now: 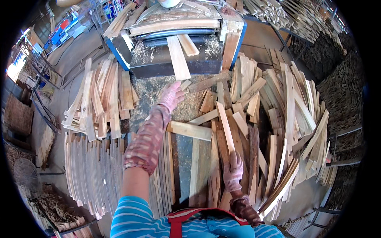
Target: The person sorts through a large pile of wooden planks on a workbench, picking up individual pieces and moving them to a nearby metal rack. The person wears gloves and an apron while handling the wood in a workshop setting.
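My left hand (172, 96), in a pinkish work glove with a patterned sleeve, reaches forward with its fingers apart and nothing in them. It is just below the near end of a pale wooden board (178, 59) that sticks out from under the machine's roller. A shorter board (188, 45) lies beside that one on the machine's bed. Lower right, my right hand (233, 173), gloved too, is closed around the near end of a narrow wooden board (226, 129), which points forward and slightly left. Where the hand wraps it, the board's end is hidden.
A planer-like machine (176, 27) with a dark bed strewn with shavings stands ahead. Loose boards (99, 93) are heaped at left, above a row of stacked strips (93, 170). A larger heap (289, 103) spreads at right. One board (189, 130) lies crosswise before me.
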The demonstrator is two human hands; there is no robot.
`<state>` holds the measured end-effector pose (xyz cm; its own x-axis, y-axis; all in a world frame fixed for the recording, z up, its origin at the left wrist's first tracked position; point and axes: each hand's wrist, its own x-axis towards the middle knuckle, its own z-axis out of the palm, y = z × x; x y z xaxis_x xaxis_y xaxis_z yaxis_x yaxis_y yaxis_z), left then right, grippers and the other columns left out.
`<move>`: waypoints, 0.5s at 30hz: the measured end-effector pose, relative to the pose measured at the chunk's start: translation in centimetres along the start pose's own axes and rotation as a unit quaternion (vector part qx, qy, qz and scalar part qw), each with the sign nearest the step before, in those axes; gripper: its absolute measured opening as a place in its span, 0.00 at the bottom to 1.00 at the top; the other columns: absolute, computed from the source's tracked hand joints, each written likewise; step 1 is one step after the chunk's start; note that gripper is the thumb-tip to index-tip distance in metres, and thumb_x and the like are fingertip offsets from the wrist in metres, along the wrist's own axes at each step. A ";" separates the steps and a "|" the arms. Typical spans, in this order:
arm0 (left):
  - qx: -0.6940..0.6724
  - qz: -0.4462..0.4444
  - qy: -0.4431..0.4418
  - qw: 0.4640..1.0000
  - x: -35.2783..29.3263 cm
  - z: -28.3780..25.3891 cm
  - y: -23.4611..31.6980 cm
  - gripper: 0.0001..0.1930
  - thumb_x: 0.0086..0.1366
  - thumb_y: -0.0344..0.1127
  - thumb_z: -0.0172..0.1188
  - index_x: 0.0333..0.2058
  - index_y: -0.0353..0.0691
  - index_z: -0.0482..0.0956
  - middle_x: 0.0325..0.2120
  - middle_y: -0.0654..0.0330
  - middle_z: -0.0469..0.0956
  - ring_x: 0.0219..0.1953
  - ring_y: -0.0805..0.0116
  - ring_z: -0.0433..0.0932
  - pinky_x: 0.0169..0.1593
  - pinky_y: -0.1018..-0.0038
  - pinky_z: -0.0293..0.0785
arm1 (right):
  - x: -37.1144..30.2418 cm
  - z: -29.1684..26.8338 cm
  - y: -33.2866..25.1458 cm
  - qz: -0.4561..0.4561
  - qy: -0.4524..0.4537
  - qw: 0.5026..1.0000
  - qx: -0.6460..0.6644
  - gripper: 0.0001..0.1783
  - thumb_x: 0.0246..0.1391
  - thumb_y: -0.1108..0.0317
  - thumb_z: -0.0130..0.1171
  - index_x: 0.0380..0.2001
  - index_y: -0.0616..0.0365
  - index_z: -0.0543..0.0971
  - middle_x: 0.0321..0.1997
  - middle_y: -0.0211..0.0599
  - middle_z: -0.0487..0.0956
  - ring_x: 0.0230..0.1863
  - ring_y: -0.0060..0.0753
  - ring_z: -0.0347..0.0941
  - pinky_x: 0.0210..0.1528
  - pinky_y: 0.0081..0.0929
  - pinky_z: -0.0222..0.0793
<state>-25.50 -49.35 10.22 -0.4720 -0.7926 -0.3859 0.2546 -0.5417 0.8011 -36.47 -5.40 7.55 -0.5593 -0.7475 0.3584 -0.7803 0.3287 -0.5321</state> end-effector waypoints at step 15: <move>-0.175 0.027 -0.047 0.983 -4.8 -5.5 -6.5 0.20 0.69 0.36 0.63 0.56 0.37 0.73 0.48 0.54 0.81 0.49 0.56 0.82 0.53 0.58 0.82 | 0.5 2.8 1.6 -0.007 -0.104 0.992 -0.073 0.30 0.44 0.62 0.66 0.53 0.58 0.77 0.66 0.57 0.70 0.66 0.66 0.64 0.67 0.59 0.62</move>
<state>-20.22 -43.55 4.33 -0.5216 -0.8027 -0.2891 0.5482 -0.5749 0.6074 -37.25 -6.85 4.72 -0.4895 -0.8507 0.1916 -0.8289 0.3857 -0.4053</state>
